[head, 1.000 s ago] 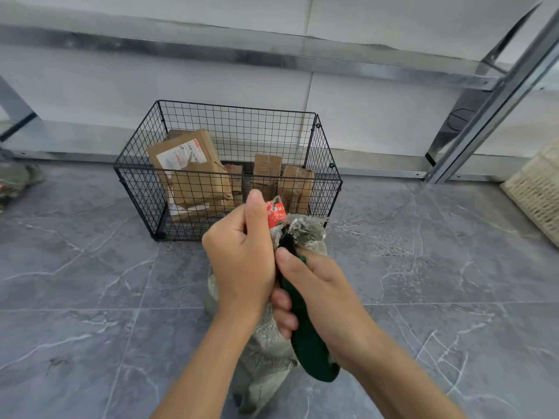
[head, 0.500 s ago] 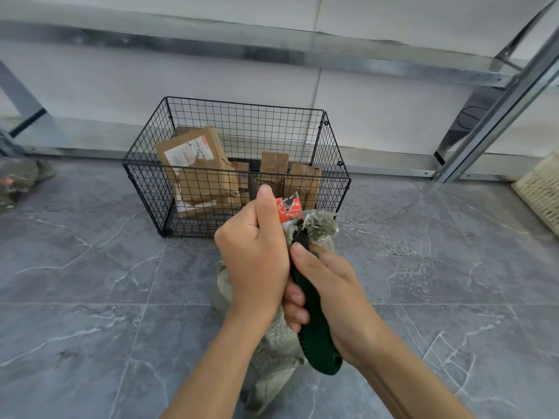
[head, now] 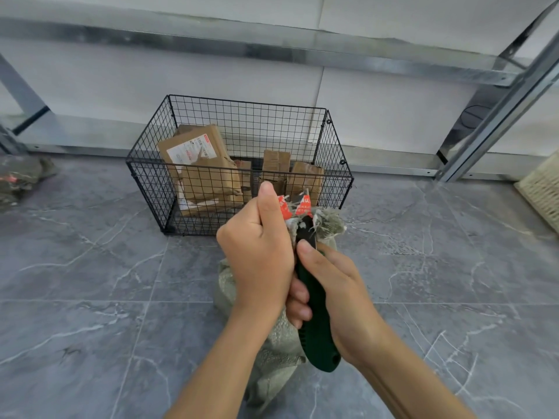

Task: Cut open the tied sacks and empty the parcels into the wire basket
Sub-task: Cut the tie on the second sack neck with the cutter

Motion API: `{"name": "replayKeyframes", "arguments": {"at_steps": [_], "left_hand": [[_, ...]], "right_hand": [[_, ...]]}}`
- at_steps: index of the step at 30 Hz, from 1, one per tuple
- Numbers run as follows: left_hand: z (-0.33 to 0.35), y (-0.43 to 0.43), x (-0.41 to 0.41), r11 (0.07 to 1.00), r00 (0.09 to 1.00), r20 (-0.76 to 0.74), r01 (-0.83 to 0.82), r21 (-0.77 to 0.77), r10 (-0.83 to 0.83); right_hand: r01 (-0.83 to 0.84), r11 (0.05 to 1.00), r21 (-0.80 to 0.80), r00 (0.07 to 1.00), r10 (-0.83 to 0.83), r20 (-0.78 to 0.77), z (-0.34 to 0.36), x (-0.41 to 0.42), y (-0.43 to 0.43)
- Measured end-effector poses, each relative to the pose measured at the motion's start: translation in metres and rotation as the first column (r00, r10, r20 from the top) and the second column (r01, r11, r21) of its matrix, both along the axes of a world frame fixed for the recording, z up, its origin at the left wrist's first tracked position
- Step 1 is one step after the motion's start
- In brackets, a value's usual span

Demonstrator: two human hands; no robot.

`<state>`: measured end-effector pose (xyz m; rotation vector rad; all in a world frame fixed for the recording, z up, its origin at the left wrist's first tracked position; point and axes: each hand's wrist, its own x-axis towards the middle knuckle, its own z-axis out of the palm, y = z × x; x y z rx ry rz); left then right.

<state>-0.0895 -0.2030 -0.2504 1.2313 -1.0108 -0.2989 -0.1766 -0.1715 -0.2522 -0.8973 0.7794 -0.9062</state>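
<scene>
A grey-green woven sack (head: pixel 278 337) stands on the floor in front of me. My left hand (head: pixel 260 252) grips its gathered neck, where a red tie (head: pixel 298 205) and frayed fibres stick out. My right hand (head: pixel 335 285) holds a green-handled knife (head: pixel 316 322), its dark tip pushed into the frayed neck just below the tie. Behind the sack stands the black wire basket (head: pixel 151 179) with several brown cardboard parcels (head: pixel 208 176) inside.
Another crumpled sack (head: pixel 21 176) lies at the far left by the wall. A woven wicker basket (head: pixel 541 189) shows at the right edge. Metal shelf rails (head: pixel 484 128) run along the white wall behind the basket. The floor is grey marble tile.
The knife tip has worked further into the sack's neck and the red tie has split into two pieces with more frayed fibres showing. Both hands keep their grip.
</scene>
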Motion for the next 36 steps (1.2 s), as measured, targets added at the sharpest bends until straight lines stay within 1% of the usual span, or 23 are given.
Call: {"name": "replayKeyframes", "arguments": {"at_steps": [2,5,6,8,11,15,19,21,23,26,28,32,34,36], "left_hand": [[0.001,-0.002,-0.001,1.000,1.000,-0.023,-0.014,0.013,0.014],[0.005,-0.008,-0.001,0.996,0.978,-0.189,-0.085,0.025,0.089],[0.006,-0.010,-0.002,0.996,0.977,-0.194,-0.090,0.019,0.092],[0.007,-0.011,-0.001,0.997,0.981,-0.179,-0.075,0.034,0.080],[0.003,-0.011,-0.001,0.994,0.978,-0.205,-0.017,0.104,0.038],[0.000,-0.009,0.001,0.985,0.978,-0.202,0.076,0.156,-0.043],[0.000,-0.009,0.006,0.964,0.961,-0.241,0.186,0.188,-0.138],[0.001,-0.010,0.009,0.951,0.948,-0.263,0.234,0.201,-0.178],[0.000,-0.010,0.013,0.934,0.933,-0.281,0.287,0.214,-0.223],[-0.003,-0.012,0.018,0.894,0.886,-0.342,0.397,0.210,-0.313],[-0.004,-0.013,0.021,0.866,0.854,-0.394,0.448,0.223,-0.340],[-0.006,-0.015,0.027,0.815,0.752,-0.528,0.552,0.176,-0.395],[-0.006,-0.014,0.028,0.774,0.700,-0.568,0.612,0.162,-0.434],[-0.006,-0.011,0.028,0.757,0.692,-0.568,0.630,0.173,-0.446]], "right_hand": [[0.019,1.000,0.016,1.000,-0.019,0.021,0.000,0.002,0.000],[0.086,0.992,0.087,0.980,-0.100,0.170,0.002,0.007,-0.001],[0.099,0.991,0.088,0.976,-0.114,0.185,0.003,0.007,-0.001],[0.084,0.993,0.080,0.980,-0.097,0.176,0.005,0.008,-0.002],[0.025,0.996,0.083,0.988,-0.037,0.148,0.004,0.003,-0.005],[-0.022,0.999,0.041,0.999,0.021,0.028,0.004,-0.004,-0.010],[-0.063,0.998,0.019,0.994,0.065,-0.084,0.004,-0.012,-0.014],[-0.089,0.996,-0.009,0.983,0.087,-0.163,0.004,-0.017,-0.014],[-0.122,0.992,-0.045,0.953,0.104,-0.285,0.004,-0.023,-0.014],[-0.155,0.980,-0.127,0.861,0.071,-0.504,0.004,-0.032,-0.012],[-0.127,0.978,-0.165,0.820,0.010,-0.572,0.004,-0.035,-0.011],[0.017,0.975,-0.223,0.773,-0.154,-0.615,0.006,-0.038,-0.008],[0.102,0.977,-0.186,0.773,-0.196,-0.604,0.006,-0.037,-0.006],[0.149,0.980,-0.129,0.779,-0.197,-0.596,0.006,-0.033,-0.003]]}}
